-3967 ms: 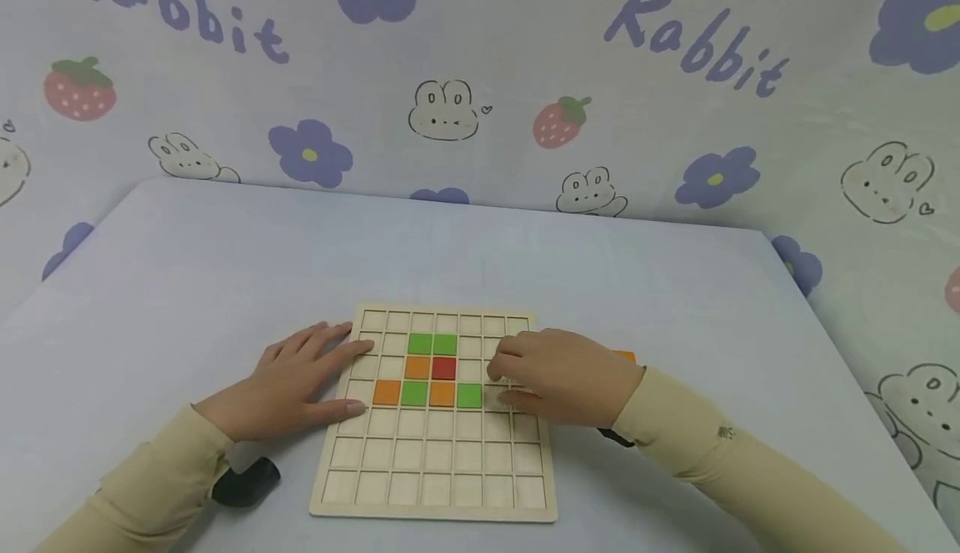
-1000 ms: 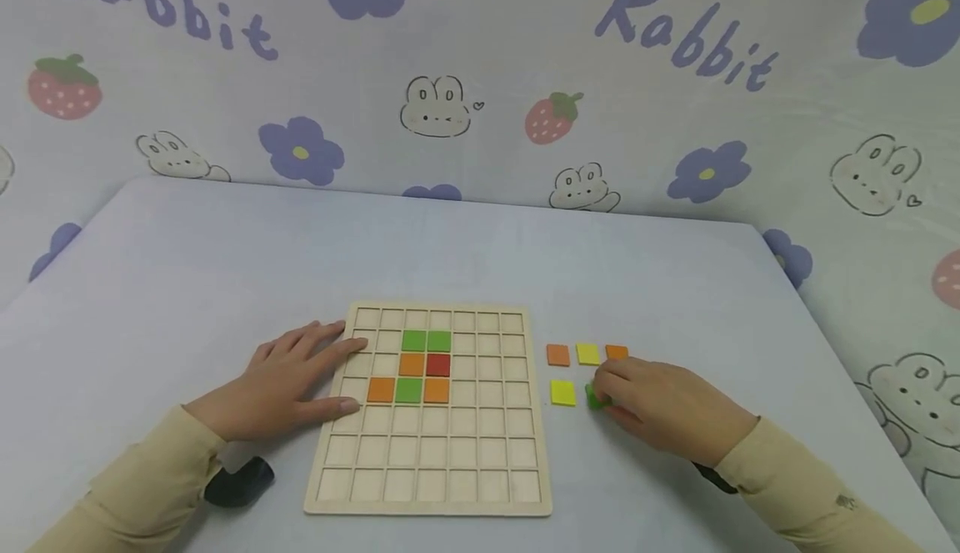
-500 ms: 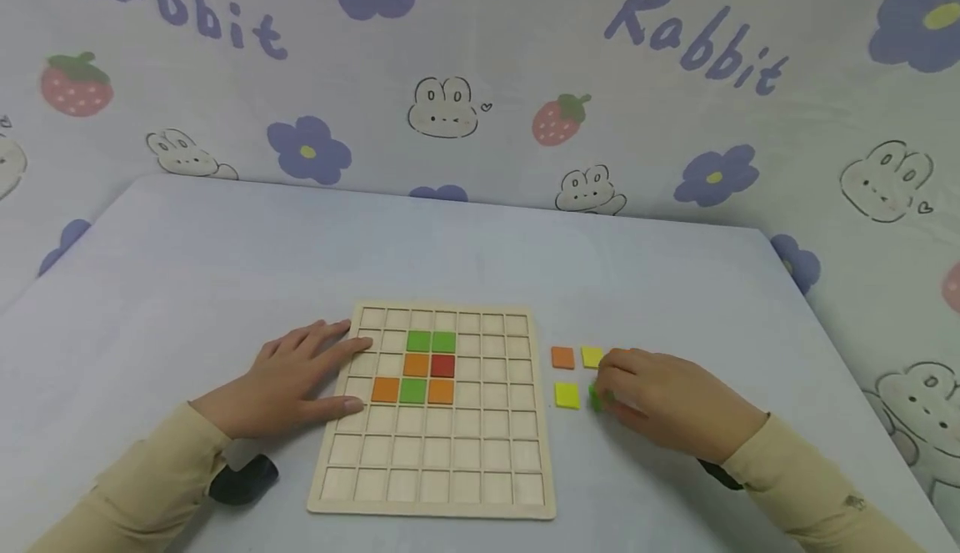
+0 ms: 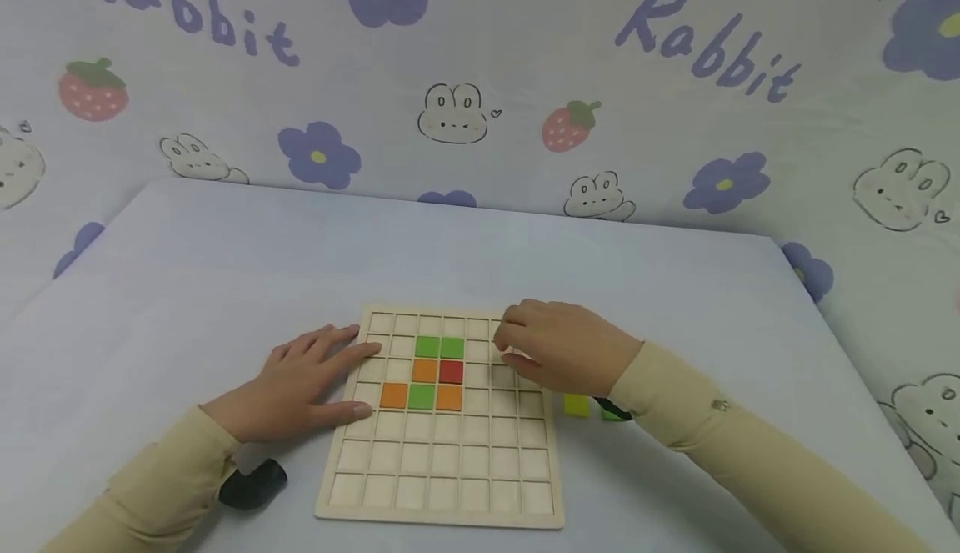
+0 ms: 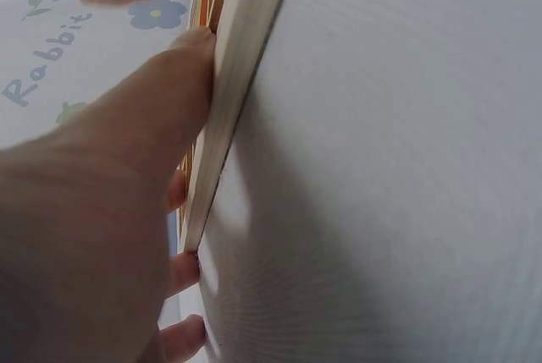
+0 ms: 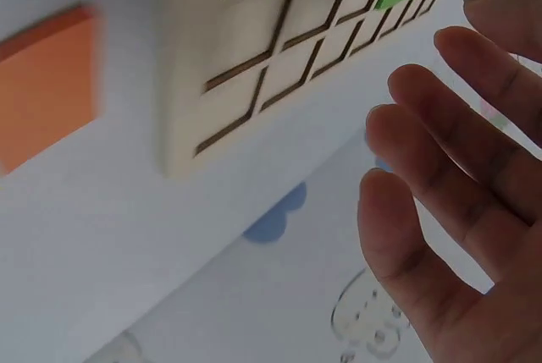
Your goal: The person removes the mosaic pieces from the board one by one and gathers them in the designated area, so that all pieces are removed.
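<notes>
A square-gridded wooden board (image 4: 463,459) lies on the table, holding green, orange and red square tiles in some of its cells. My left hand (image 4: 288,390) rests at the board's left edge, index finger and thumb on the rim. In the left wrist view the thumb (image 5: 182,67) lies over that edge. My right hand (image 4: 566,344) is above the board's upper right part, fingers loosely bent. From the right wrist, no tile shows between the fingers (image 6: 415,219). A red tile (image 4: 451,372) sits below two green tiles (image 4: 439,347) on the board.
Beside the board's right edge lie a yellow tile (image 4: 576,405) and a green tile (image 4: 613,414), the latter partly covered by the right wrist. An orange tile (image 6: 55,88) shows there in the right wrist view. A printed cloth (image 4: 495,52) hangs behind the table.
A green tile has left the row of orange and green tiles; a green tile now lies right of the board. My right hand has moved left from the loose tiles to over the board.
</notes>
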Motion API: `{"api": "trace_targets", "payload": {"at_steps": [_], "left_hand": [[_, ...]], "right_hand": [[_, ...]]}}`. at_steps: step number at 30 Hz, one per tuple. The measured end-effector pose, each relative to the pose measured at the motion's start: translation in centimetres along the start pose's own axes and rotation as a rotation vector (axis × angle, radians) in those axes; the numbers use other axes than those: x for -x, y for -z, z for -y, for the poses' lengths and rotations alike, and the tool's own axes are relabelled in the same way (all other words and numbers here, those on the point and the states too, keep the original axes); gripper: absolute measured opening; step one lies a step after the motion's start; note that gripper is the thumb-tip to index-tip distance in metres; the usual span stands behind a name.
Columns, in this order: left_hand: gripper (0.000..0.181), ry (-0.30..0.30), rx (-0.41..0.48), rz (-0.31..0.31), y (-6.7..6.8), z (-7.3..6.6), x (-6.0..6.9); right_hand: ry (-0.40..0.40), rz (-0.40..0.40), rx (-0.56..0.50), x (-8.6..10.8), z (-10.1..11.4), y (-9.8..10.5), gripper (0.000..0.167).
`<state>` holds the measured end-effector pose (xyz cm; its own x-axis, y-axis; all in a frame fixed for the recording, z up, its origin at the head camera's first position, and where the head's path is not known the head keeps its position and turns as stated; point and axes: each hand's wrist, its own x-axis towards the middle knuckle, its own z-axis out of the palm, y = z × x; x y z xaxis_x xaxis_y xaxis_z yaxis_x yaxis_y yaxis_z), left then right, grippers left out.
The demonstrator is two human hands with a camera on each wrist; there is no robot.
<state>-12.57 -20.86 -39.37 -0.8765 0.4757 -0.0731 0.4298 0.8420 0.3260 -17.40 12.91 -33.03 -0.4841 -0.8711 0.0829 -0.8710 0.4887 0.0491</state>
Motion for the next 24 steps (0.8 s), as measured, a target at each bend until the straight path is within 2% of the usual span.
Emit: {"api": "trace_targets", "payload": {"at_steps": [4,9,16,24], "left_hand": [[0.074,0.001,0.004,-0.001,0.0,0.0,0.0],[0.074,0.005,0.018,0.008,0.4,-0.2,0.3],[0.073,0.005,0.025,0.008,0.4,-0.5,0.3],[0.073,0.008,0.010,0.011,0.5,-0.3,0.3]], "right_hand": [[0.025,0.074,-0.037,-2.7,0.4,-0.5,0.014],[0.041,0.141,-0.064,-4.9,0.6,-1.3,0.018],[0.037,0.184,-0.082,-6.0,0.1,-2.5,0.017],[0.043,0.176,-0.115,-6.4,-0.3,-3.2,0.020]]}}
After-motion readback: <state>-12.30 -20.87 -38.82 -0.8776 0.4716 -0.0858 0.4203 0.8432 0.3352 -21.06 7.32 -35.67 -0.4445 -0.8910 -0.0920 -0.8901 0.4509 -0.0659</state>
